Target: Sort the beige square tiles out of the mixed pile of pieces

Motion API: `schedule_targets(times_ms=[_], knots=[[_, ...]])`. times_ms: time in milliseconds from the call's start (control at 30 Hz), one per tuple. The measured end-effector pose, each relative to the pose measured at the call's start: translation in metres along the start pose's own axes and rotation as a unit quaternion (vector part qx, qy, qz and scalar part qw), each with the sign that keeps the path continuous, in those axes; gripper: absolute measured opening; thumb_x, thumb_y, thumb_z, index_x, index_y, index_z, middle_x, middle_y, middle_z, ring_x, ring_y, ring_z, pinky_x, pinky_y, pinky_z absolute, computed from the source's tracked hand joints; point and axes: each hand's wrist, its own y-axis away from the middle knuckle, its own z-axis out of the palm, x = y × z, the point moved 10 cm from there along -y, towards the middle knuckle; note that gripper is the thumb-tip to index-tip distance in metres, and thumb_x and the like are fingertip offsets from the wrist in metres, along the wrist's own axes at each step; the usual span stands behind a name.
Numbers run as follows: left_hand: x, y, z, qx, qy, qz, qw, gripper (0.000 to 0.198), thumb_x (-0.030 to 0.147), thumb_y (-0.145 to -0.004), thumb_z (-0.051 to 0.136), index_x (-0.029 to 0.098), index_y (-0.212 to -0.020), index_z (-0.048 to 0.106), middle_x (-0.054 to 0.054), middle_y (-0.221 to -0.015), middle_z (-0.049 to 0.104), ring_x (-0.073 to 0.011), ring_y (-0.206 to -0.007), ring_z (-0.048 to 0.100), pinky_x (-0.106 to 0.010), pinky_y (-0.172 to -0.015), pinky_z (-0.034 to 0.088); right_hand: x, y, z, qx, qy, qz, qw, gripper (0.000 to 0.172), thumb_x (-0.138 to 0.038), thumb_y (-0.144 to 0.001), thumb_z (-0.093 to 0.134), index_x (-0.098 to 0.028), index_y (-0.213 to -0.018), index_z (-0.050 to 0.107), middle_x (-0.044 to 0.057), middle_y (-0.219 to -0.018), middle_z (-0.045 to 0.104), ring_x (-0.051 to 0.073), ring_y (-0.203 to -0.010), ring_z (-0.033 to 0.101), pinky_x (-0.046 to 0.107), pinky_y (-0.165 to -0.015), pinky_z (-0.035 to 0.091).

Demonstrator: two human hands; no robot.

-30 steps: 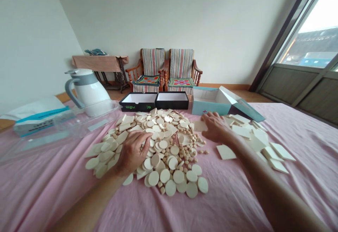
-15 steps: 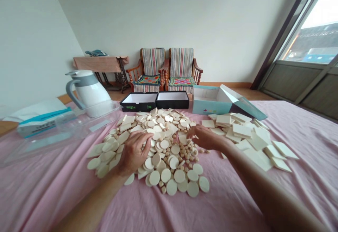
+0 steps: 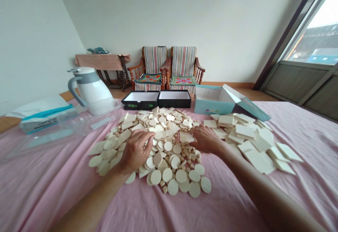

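A heap of cream-coloured wooden pieces, mostly round discs with small beads and a few squares, lies on the pink cloth. My left hand rests palm down on the left of the heap, fingers curled over the discs. My right hand is at the heap's right edge, fingers bent and pinched on a square piece. A separate spread of square tiles lies to the right of that hand.
Two open black boxes and an open teal box stand behind the heap. A white jug sits in a clear plastic tray at left, beside a tissue pack. Two striped chairs stand by the wall.
My right hand came back from the square tiles on the right to the heap's right edge and closed on a piece. The left hand stayed on the discs.
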Motion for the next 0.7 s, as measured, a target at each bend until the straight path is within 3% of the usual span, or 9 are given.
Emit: schedule_targets(times_ms=[267, 400, 533, 600, 700], knots=[[0.001, -0.001, -0.001, 0.001, 0.003, 0.006, 1.0, 0.014, 0.014, -0.085, 0.054, 0.018, -0.095, 0.064, -0.005, -0.086, 0.068, -0.0198, -0.088, 0.061, -0.034, -0.085, 0.049, 0.014, -0.01, 0.006, 0.081, -0.184, 0.036, 0.979, 0.044, -0.028, -0.065, 0.068, -0.016, -0.107, 0.058, 0.01, -0.102, 0.063, 0.022, -0.091, 0.056, 0.031, -0.076, 0.04], [0.0, 0.0, 0.0, -0.005, 0.0, 0.003, 1.0, 0.015, 0.016, -0.086, 0.053, 0.018, -0.097, 0.064, -0.005, -0.086, 0.069, -0.0201, -0.088, 0.061, -0.035, -0.084, 0.049, -0.003, -0.006, -0.003, 0.093, -0.294, 0.018, 0.951, 0.045, -0.022, -0.066, 0.066, -0.017, -0.11, 0.056, 0.005, -0.09, 0.065, 0.015, -0.077, 0.057, 0.024, -0.064, 0.039], [-0.001, 0.0, 0.001, -0.011, -0.004, 0.004, 1.0, 0.016, 0.016, -0.087, 0.053, 0.018, -0.097, 0.065, -0.006, -0.088, 0.07, -0.0209, -0.09, 0.061, -0.035, -0.085, 0.049, -0.015, -0.001, -0.012, 0.104, -0.281, 0.027, 0.954, 0.044, -0.02, -0.07, 0.059, -0.02, -0.114, 0.053, 0.001, -0.08, 0.065, 0.014, -0.069, 0.056, 0.023, -0.059, 0.035], [-0.001, 0.0, 0.0, -0.007, -0.004, 0.006, 1.0, 0.017, 0.017, -0.087, 0.052, 0.018, -0.097, 0.065, -0.006, -0.088, 0.07, -0.0209, -0.09, 0.061, -0.034, -0.084, 0.049, -0.003, 0.002, -0.024, 0.133, -0.241, 0.058, 0.96, 0.04, -0.019, -0.072, 0.054, -0.021, -0.113, 0.054, 0.001, -0.078, 0.066, 0.015, -0.068, 0.056, 0.024, -0.058, 0.033], [0.0, 0.0, 0.0, -0.005, -0.004, 0.009, 1.0, 0.017, 0.017, -0.087, 0.052, 0.018, -0.096, 0.066, -0.006, -0.088, 0.07, -0.0206, -0.089, 0.062, -0.034, -0.085, 0.05, 0.044, 0.011, -0.052, 0.193, -0.168, 0.146, 0.956, 0.035, -0.021, -0.077, 0.046, -0.021, -0.111, 0.056, 0.005, -0.082, 0.068, 0.019, -0.071, 0.059, 0.027, -0.059, 0.033]])
